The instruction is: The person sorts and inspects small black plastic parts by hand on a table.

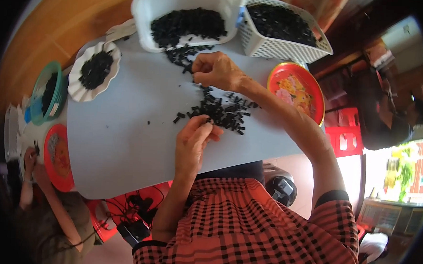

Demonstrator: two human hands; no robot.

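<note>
Many short black tube-like pieces (pixel 220 111) lie in a loose pile in the middle of the grey table (pixel 129 142). At the near edge of this pile is my left hand (pixel 192 143), its thumb and forefinger pinched on a small black piece (pixel 209 120). My right hand (pixel 219 72) is closed farther off, beside a second spread of black pieces (pixel 179 56) that lies in front of the white tub (pixel 143 33). What its fingertips hold, if anything, is hidden. More black pieces fill part of that tub.
A white perforated basket (pixel 282 52) of black pieces stands at the back right, near a red flowered tray (pixel 318 97). On the left are a white scalloped dish (pixel 75 84) and a green basket (pixel 55 107). Another person's hand (pixel 29 160) is beside a red plate (pixel 65 179).
</note>
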